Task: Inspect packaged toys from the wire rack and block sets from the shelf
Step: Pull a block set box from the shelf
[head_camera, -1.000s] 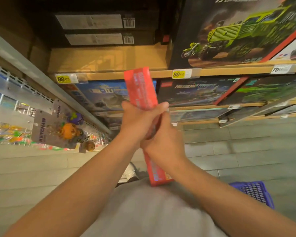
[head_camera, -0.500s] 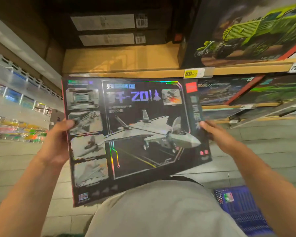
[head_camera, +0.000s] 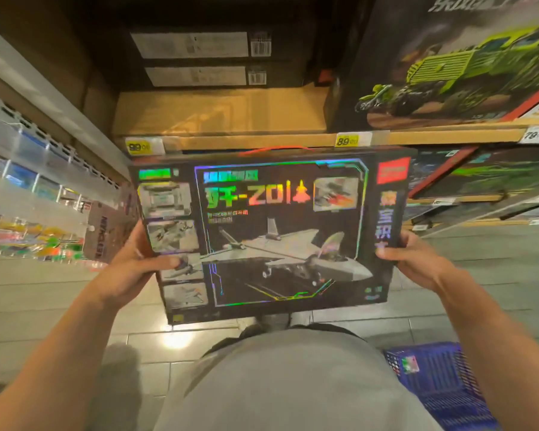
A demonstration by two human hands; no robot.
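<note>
Jet block set box [head_camera: 280, 231] held up before the shelf [head_camera: 262, 140]

Left hand [head_camera: 131, 269] grips its left edge; right hand [head_camera: 417, 262] grips its right edge; printed front faces the camera.

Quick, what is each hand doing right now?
Left hand: closed on the left edge of the jet block set box.
Right hand: closed on the box's right edge.
</note>
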